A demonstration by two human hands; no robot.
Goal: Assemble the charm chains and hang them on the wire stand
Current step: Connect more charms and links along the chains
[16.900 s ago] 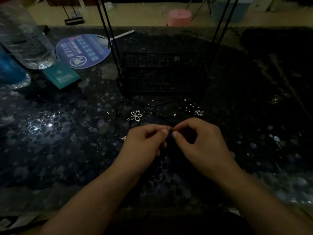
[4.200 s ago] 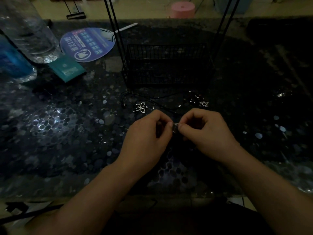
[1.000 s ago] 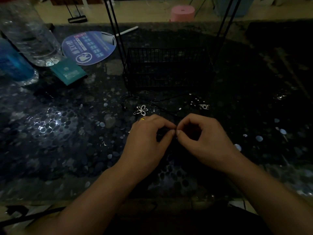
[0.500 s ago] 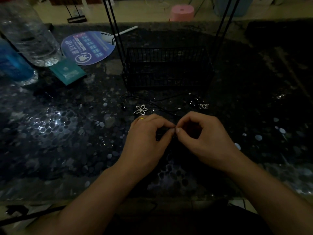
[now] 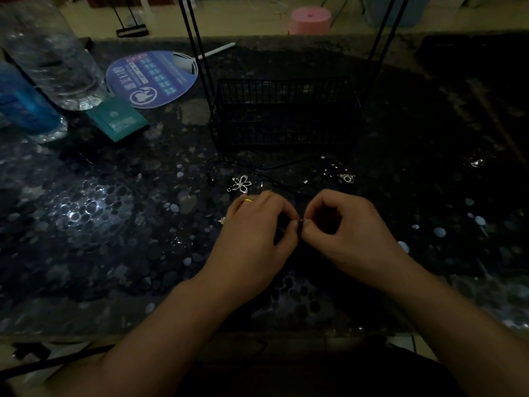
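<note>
Over the dark pebble-patterned counter (image 5: pixel 114 224), the left hand (image 5: pixel 254 239) and right hand (image 5: pixel 349 233) pinch one tiny silvery metal piece (image 5: pixel 301 221) between their fingertips, a silver flower-shaped charm (image 5: pixel 241 183) lying at eleven o'clock.

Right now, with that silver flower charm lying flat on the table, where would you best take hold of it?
Probably pinch one petal of the flower charm from above, at its near edge. It lies flat on the table, and its open wire petals give fingertips an edge to catch.
</note>
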